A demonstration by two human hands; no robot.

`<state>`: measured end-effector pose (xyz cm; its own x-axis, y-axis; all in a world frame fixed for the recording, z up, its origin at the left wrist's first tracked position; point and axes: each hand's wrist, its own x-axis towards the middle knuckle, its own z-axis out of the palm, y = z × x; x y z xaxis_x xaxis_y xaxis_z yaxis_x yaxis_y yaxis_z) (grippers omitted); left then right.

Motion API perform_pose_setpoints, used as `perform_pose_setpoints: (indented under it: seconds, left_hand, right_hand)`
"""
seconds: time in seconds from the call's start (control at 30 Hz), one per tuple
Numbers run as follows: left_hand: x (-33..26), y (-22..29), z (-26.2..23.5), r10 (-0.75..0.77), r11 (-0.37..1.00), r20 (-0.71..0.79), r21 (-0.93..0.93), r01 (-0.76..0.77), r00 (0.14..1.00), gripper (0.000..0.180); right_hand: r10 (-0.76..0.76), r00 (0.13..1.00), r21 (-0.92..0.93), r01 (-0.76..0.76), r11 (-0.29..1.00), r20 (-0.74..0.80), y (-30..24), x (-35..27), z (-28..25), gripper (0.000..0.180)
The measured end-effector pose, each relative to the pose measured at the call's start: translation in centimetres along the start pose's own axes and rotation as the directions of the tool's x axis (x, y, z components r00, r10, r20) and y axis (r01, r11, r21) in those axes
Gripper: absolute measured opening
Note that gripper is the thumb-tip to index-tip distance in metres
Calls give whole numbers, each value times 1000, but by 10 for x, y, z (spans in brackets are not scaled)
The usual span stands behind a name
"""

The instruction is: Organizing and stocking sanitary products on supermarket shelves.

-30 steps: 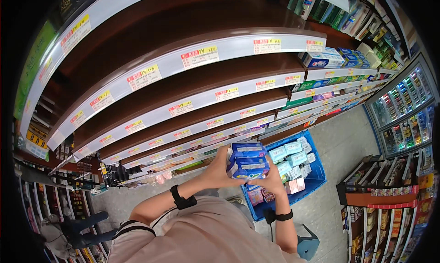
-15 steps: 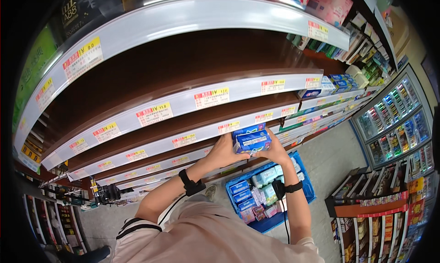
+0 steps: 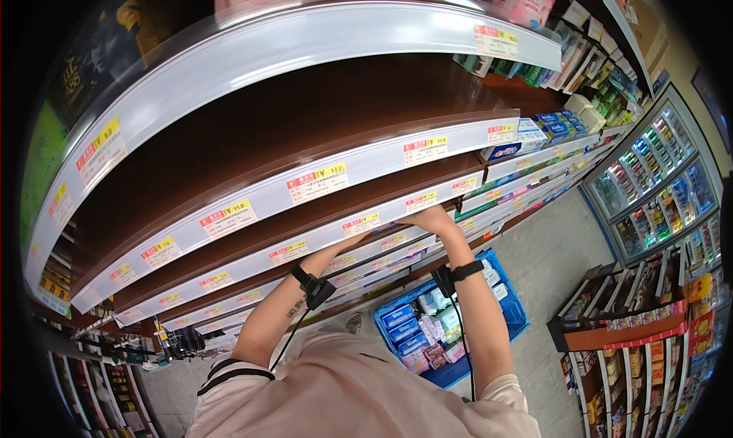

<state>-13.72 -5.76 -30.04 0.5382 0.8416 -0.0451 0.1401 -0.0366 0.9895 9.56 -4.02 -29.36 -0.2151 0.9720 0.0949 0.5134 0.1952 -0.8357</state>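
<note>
Both my arms reach to a lower brown shelf with a white price-label edge. My left hand goes in behind that edge, its fingers hidden. My right hand bends over the same edge to the right, thumb pointing left and the other fingers mostly out of sight. Between the hands only a thin sliver of a blue package shows, beside the right thumb; the shelf edge covers the rest. Below my right forearm a blue crate on the floor holds several blue, white and pink packs.
Above is a wide brown shelf with a white edge. Boxed toothpaste-like cartons stand on the shelf to the right. A glass-door drinks cooler and a snack rack stand farther right. Black straps with cables circle both wrists.
Both hands have carried the blue package from in front of the shelf edge into the lower shelf, where it is almost wholly hidden. The view has shifted slightly.
</note>
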Motion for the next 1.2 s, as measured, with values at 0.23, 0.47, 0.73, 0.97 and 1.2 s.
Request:
perform_pose_setpoints:
  seconds: [0.23, 0.47, 0.73, 0.97, 1.2]
  left_hand:
    - [0, 0, -11, 62, 987, -33, 153, -56, 998, 68]
    - [11, -11, -4, 58, 980, -42, 192, -49, 997, 69]
    - [12, 5, -5, 203, 910, -36, 377, -175, 978, 80]
    - [-1, 37, -1, 252, 889, -64, 409, -205, 966, 81]
    - [13, 15, -13, 344, 841, -84, 470, -267, 935, 78]
  right_hand:
    - [37, 996, 36, -40, 999, 83, 6, -4, -8, 57]
    - [-64, 997, 102, 67, 992, -39, 32, -12, 4, 40]
    - [-146, 946, -71, 130, 989, -291, 23, -34, 15, 49]
    - [-15, 922, 161, 84, 983, -386, 29, -160, 36, 59]
    - [458, 853, 478, -302, 825, -251, 119, -342, 108, 53]
